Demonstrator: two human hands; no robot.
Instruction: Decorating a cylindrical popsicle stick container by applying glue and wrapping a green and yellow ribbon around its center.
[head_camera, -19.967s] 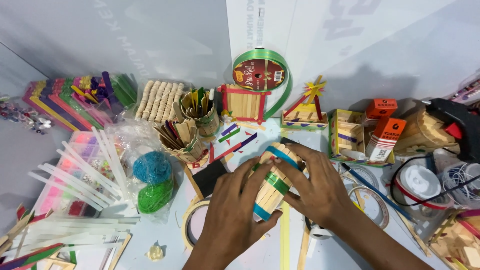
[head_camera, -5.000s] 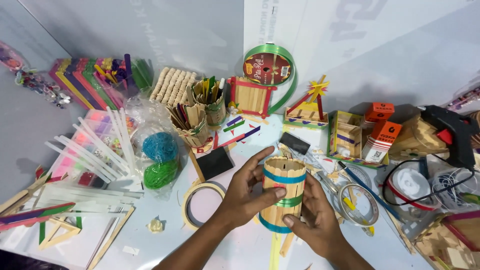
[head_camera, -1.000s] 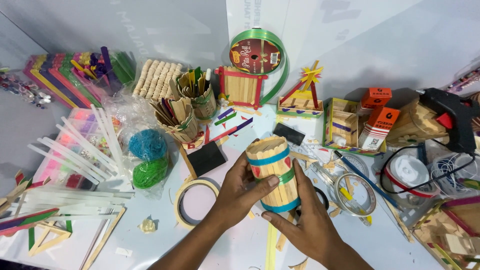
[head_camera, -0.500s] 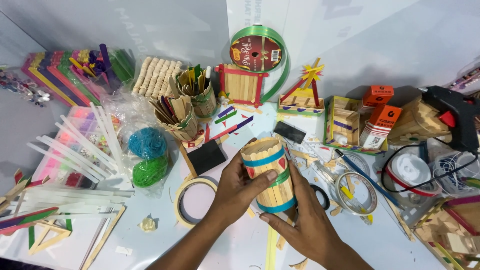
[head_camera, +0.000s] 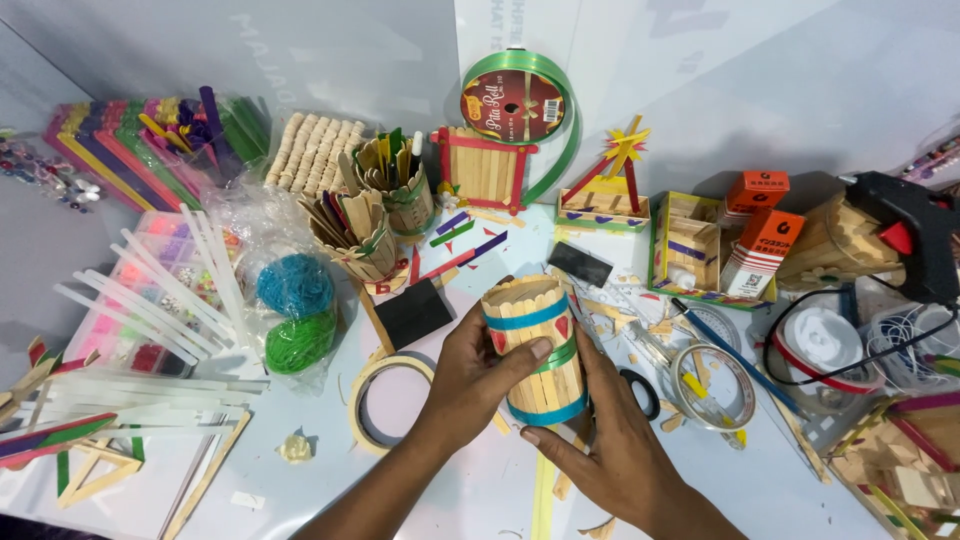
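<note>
Stick cup held upright above the cluttered tabletop, left hand curled around its side, thumb across the green band, right hand cupped under its base, tape roll just beside

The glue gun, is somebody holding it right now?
No, the black glue gun lies at the far right of the table, while both hands hold the stick cup.

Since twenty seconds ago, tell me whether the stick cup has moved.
Yes. The stick cup was tipped sideways then; now it stands more upright in both hands, beside the tape ring.
</note>
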